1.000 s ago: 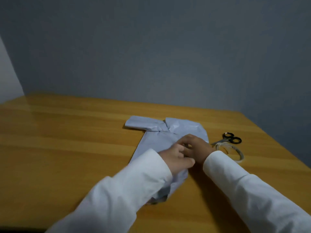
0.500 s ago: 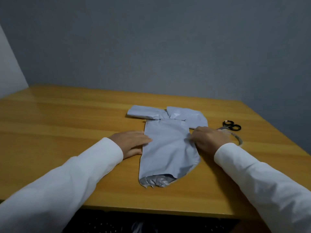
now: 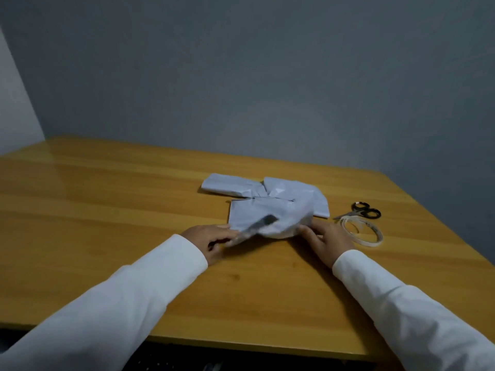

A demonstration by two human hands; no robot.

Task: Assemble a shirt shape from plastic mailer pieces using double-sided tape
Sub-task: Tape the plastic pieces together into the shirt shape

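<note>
**Both hands at the near end of the mailer shirt**

The pale grey plastic mailer shirt shape (image 3: 270, 207) lies on the wooden surface (image 3: 107, 204) just beyond my hands, right of centre. Its two sleeve pieces spread left and right at the far end. The near end of the body is folded up and over, blurred, with a dark underside strip showing.

My left hand (image 3: 211, 239) is at the near-left corner of the shirt, fingers curled on the lifted edge of the plastic. My right hand (image 3: 326, 241) is at the near-right edge, fingers spread and fairly straight, their tips against the plastic; whether any of them pinch it I cannot tell.

To the right of my right hand, touching or nearly so, lies a loose ring of white double-sided tape (image 3: 361, 231). Just beyond it rest black-handled scissors (image 3: 361, 211).
</note>
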